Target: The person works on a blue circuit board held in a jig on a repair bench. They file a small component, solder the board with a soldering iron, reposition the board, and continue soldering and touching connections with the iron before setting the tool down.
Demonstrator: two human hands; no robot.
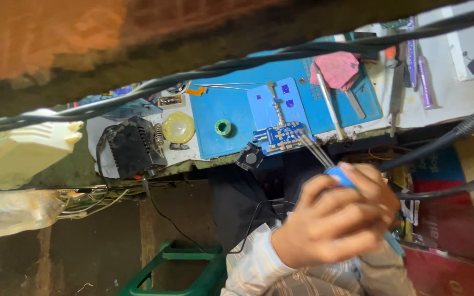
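Hand (330, 219), side cannot be told: fingers curled tight around a blue-handled tool (340, 176), nearest the camera. Tool's thin metal shaft (316, 152), motion-blurred, runs up-left, long axis diagonal, tip at a small blue circuit board (280, 136) on the blue mat (231, 109). Beyond: solder spool (223, 127), pink cloth (338, 69).

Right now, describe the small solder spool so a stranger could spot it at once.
Start at the blue work mat on the bench. Near its lower left lies the solder spool, a small green ring. The yellow round lid left of it is bigger and sits off the mat.
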